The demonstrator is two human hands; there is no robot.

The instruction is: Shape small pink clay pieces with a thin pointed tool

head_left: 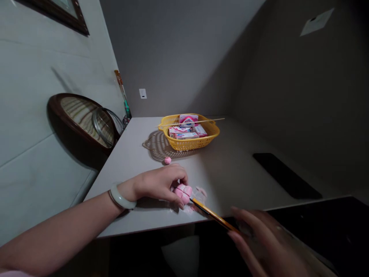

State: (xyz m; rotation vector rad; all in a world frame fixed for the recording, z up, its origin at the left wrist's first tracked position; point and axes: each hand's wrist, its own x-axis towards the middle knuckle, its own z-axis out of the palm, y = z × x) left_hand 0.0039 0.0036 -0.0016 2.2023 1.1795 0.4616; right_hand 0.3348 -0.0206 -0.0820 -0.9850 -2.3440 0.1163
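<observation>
My left hand (164,182), with a pale bangle on its wrist, curls its thumb and fingers round a pink rounded lump (183,193) that looks like soap, near the table's front edge. A thin dark blade lies across the lump's top, along a groove or cut. It belongs to a knife (211,214) with an orange and black handle. My right hand (259,240), blurred and partly in shadow, grips the handle's end at the lower right. Pink crumbs (188,209) and thin shavings (201,191) lie beside the lump.
A small pink ball (167,160) sits on the white table (127,154). Behind it stands a yellow basket (188,144) holding several pink-and-white boxes, a thin stick (198,122) across its rim. A black flat object (285,175) lies right. A round brown-framed woven object (80,115) leans left.
</observation>
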